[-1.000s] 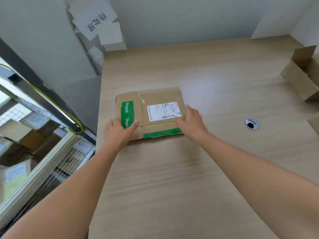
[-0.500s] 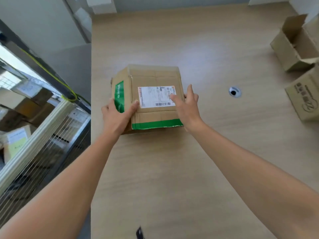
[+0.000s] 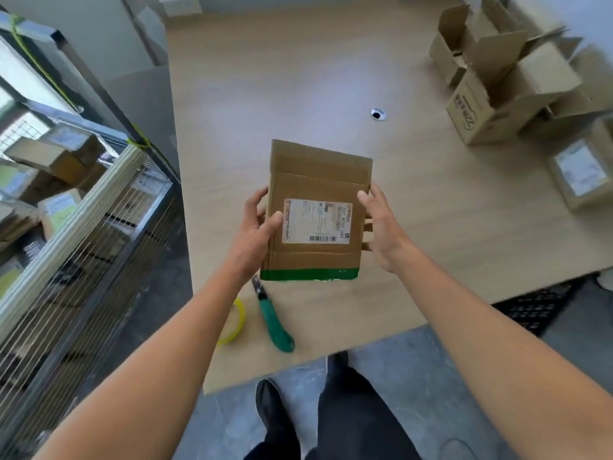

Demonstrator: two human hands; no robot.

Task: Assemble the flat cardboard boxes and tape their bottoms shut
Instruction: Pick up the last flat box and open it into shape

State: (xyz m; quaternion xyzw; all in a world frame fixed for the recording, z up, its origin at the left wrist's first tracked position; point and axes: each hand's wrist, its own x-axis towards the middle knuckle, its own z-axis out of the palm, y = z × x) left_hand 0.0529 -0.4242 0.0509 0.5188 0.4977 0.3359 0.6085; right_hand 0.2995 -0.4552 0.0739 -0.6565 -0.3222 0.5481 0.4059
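The cardboard box [image 3: 315,184] hung mid-frame above the table [image 3: 265,78] — probably light, stiff yet flexing at its creases, best held by its side edges. The left hand [image 3: 255,227] gripped the left edge, thumb in front; the right hand [image 3: 381,227] cupped the right edge, fingers behind. Its back and bottom flaps were hidden.

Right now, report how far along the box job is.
Done: several erected boxes stand open on the table, far right. In hand: left hand and right hand grip a labelled cardboard box above it. Left: apparently its taping; the tape roll and green utility knife lie untouched.
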